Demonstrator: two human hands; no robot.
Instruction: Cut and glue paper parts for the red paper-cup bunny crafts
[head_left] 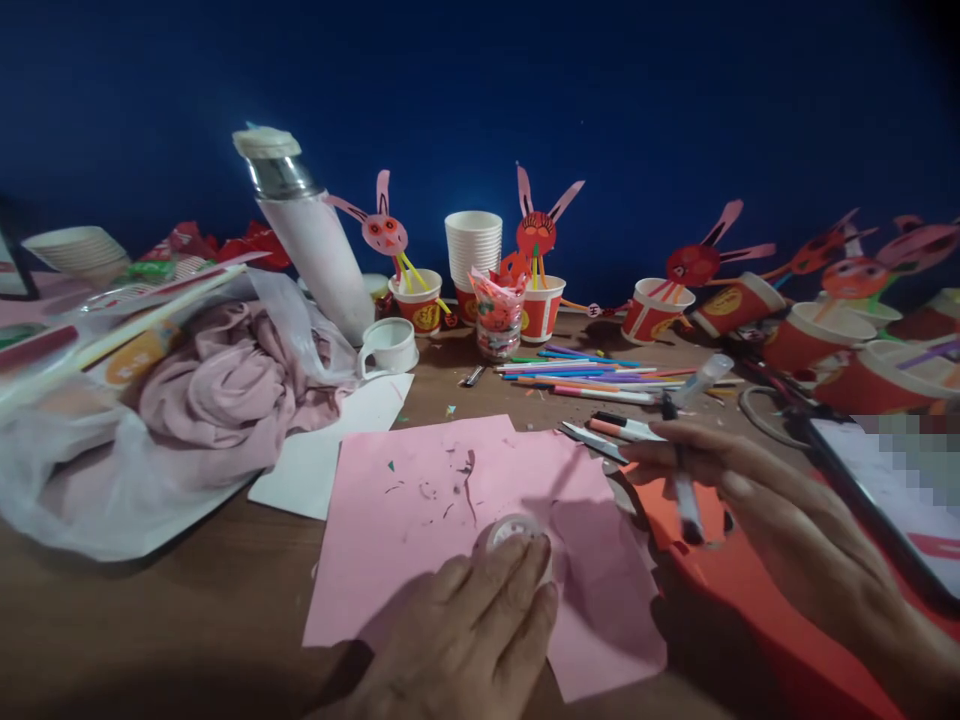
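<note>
My left hand [480, 625] rests on a small round white disc [514, 528], its fingers pressed over the near part. Beneath the disc lies a sheet of pink paper [367, 540], scattered with dark scraps and marks. At the right, my right hand [780, 510] holds a marker [684, 495] with a pale barrel and dark ends, slightly blurred. Scissors [592, 440] and capped pens [622, 425] lie just beyond that hand. Orange-red paper [720, 560] is partly hidden below it. Whether the marker tip is uncovered, I cannot tell.
Paper cups with rabbit-like paper heads [536, 232] stand at the back. A white thermos [315, 230] leans by a mug [390, 348]. Coloured sticks [592, 372] lie mid-table. A plastic bag with pink cloth [217, 390] sits left, a phone [885, 500] right.
</note>
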